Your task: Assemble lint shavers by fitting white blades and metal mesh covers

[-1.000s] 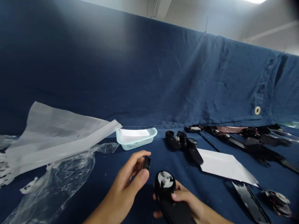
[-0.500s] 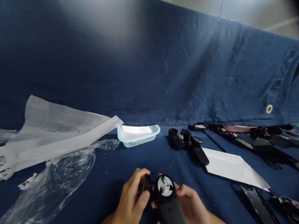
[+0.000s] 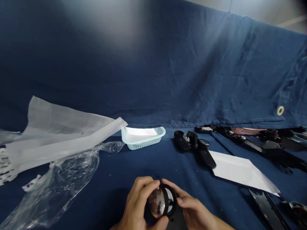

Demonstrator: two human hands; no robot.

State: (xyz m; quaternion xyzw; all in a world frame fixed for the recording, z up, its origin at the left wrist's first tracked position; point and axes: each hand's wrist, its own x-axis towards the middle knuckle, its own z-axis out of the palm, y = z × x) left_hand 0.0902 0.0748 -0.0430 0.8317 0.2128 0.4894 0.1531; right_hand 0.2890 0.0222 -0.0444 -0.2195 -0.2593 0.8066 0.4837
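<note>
My left hand (image 3: 140,204) is closed around a round, perforated metal shaver head cover (image 3: 156,202) with a black rim. Tilted, this cover meets or nearly meets the round end of a black fabric shaver body (image 3: 177,218); whether it is seated I cannot tell. Inside that end a white part shows beside the cover. My right hand (image 3: 192,206) grips the shaver body from the right, with its thumb near the ring. The lower handle runs out of the picture's bottom edge.
A pale blue basket (image 3: 144,144) holding white paper stands ahead. White foam sheet (image 3: 64,137) and clear plastic film (image 3: 69,182) lie left. To the right are black shaver parts (image 3: 206,156), a white sheet (image 3: 242,171) and a pink basket (image 3: 248,131). Blue cloth (image 3: 153,70) rises behind.
My left hand has brought the perforated cover right, to the shaver's round end, and turned its mesh into view. The shaver body has tilted, and the cover now partly hides the white part.
</note>
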